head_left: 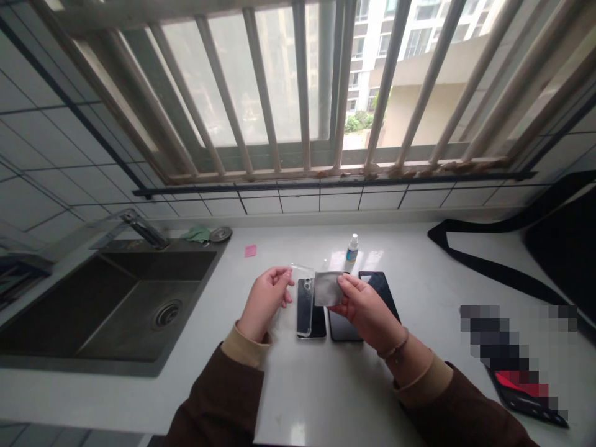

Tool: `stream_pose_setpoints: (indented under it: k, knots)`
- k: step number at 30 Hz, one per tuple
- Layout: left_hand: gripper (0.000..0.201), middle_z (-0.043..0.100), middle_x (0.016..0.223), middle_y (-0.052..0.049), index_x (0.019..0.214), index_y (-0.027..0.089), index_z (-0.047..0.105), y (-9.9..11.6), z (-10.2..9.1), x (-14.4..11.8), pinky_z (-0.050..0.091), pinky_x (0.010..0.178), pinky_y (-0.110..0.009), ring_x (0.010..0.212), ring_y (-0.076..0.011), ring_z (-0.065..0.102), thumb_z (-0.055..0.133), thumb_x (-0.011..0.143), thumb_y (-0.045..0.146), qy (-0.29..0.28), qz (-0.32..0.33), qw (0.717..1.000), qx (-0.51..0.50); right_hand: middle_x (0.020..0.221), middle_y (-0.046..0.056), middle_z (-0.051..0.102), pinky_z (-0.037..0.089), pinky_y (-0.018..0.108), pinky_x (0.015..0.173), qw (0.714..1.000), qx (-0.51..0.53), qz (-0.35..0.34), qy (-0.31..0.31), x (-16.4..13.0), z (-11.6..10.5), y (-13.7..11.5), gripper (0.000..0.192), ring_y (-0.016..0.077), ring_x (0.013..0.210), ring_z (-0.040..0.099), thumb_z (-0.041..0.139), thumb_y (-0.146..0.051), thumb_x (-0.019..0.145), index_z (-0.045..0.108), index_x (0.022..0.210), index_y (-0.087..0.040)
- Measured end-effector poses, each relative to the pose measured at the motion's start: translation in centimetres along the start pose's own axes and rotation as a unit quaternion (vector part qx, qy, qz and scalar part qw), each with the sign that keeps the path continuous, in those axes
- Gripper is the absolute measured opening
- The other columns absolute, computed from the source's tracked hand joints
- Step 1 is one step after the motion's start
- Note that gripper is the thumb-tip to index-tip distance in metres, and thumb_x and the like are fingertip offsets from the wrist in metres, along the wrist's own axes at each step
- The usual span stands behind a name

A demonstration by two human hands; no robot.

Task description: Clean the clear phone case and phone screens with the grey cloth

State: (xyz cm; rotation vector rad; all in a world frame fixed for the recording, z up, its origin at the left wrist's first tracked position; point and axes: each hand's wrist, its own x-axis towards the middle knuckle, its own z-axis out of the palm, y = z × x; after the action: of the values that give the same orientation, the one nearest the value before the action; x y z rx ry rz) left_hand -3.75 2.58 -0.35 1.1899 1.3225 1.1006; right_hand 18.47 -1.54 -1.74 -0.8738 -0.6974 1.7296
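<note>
My left hand pinches the edge of a clear phone case, which has camera cutouts near its top. Under the case, a dark phone lies on the white counter and shows through the clear plastic. Between the thumb and fingers of my right hand is a small grey cloth, held flat just right of the case. Below that hand lies a dark tablet-like device, partly covered. Another dark flat device sits behind my right wrist.
A small white-capped bottle stands behind the devices. A pink square of paper lies near the sink on the left. On the right are a black strap and a black-and-red object, partly pixelated. A barred window spans the back.
</note>
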Motion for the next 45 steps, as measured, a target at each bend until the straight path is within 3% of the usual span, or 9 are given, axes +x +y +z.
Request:
stream_pose_setpoints:
  k: [8,12,20,25,27,30,36,40,45]
  knots:
    - [0.027,0.068,0.073,-0.003,0.101,0.015,0.069,-0.7,2.6,-1.5,0.045,0.048,-0.021,0.049,-0.0109,0.058,0.066,0.097,0.041,-0.184,-0.172,0.926,-0.281,0.095,0.003,0.075,0.060,0.026,0.075,0.996,0.030,0.021,-0.077,-0.6,0.4,0.1,0.033,0.0141,0.077,0.071,0.082,-0.050,0.090,0.075,0.106,-0.021]
    - [0.044,0.077,0.101,-0.015,0.125,0.016,0.065,-0.2,2.7,-2.1,0.059,0.066,-0.028,0.077,-0.0199,0.075,0.051,0.105,0.053,-0.280,-0.245,0.863,-0.342,0.093,0.003,0.076,0.060,0.023,0.070,0.997,0.046,0.025,-0.056,-0.8,0.6,-0.5,0.029,0.0127,0.074,0.070,0.083,-0.045,0.090,0.076,0.104,-0.021]
    - [0.060,0.074,0.123,-0.019,0.161,0.029,0.038,1.3,3.6,-2.9,0.060,0.085,-0.037,0.103,-0.0264,0.077,0.038,0.109,0.058,-0.268,-0.258,0.837,-0.402,0.109,0.008,0.080,0.064,0.022,0.073,0.993,0.094,0.001,0.073,-0.1,0.0,-1.4,0.023,0.0149,0.085,0.074,0.076,-0.035,0.094,0.079,0.109,-0.018]
    - [0.065,0.071,0.128,-0.022,0.165,0.033,0.028,2.1,4.0,-4.0,0.056,0.098,-0.057,0.110,-0.0324,0.075,0.036,0.108,0.063,-0.266,-0.248,0.830,-0.422,0.109,0.008,0.081,0.065,0.029,0.081,0.975,0.014,-0.144,0.169,0.6,-1.0,-1.2,0.029,0.0199,0.094,0.077,0.077,-0.040,0.092,0.076,0.109,-0.017]
    - [0.067,0.071,0.125,-0.020,0.164,0.033,0.031,2.3,4.4,-4.4,0.051,0.102,-0.066,0.117,-0.0367,0.072,0.036,0.106,0.065,-0.268,-0.252,0.824,-0.430,0.104,0.008,0.082,0.066,0.032,0.080,0.945,-0.120,-0.225,0.204,0.2,-1.2,-1.3,0.032,0.0227,0.093,0.077,0.071,-0.047,0.097,0.077,0.109,-0.017]
    - [0.069,0.072,0.113,-0.018,0.156,0.024,0.045,1.9,5.2,-4.9,0.053,0.100,-0.063,0.111,-0.0370,0.074,0.037,0.104,0.069,-0.252,-0.270,0.823,-0.431,0.112,0.009,0.082,0.065,0.038,0.089,0.834,-0.384,-0.340,0.205,-0.9,-1.2,-1.4,0.032,0.0261,0.100,0.078,0.060,-0.039,0.105,0.077,0.123,-0.019]
    - [0.063,0.073,0.124,-0.017,0.136,0.014,0.066,0.0,6.9,-4.7,0.058,0.098,-0.042,0.102,-0.0251,0.073,0.034,0.109,0.061,-0.199,-0.196,0.868,-0.410,0.146,0.014,0.068,0.050,0.051,0.121,0.617,-0.654,-0.438,-0.025,-1.0,-0.4,0.9,0.051,0.0278,0.137,0.065,0.049,-0.003,0.100,0.064,0.147,-0.016]
    - [0.063,0.071,0.136,-0.019,0.134,0.013,0.069,-0.8,7.4,-4.6,0.046,0.118,-0.046,0.134,-0.0292,0.062,0.035,0.109,0.060,-0.170,-0.164,0.874,-0.424,0.152,0.018,0.062,0.049,0.052,0.123,0.563,-0.701,-0.434,-0.056,-0.8,0.0,1.8,0.055,0.0289,0.144,0.058,0.045,0.003,0.097,0.060,0.149,-0.006]
    - [0.062,0.065,0.147,-0.018,0.139,0.014,0.067,-1.5,7.5,-4.6,0.035,0.128,-0.044,0.149,-0.0271,0.051,0.038,0.109,0.059,-0.197,-0.158,0.856,-0.451,0.155,0.018,0.059,0.047,0.050,0.125,0.558,-0.690,-0.459,-0.048,-1.2,0.3,1.5,0.054,0.0272,0.147,0.055,0.043,0.001,0.101,0.056,0.152,-0.006]
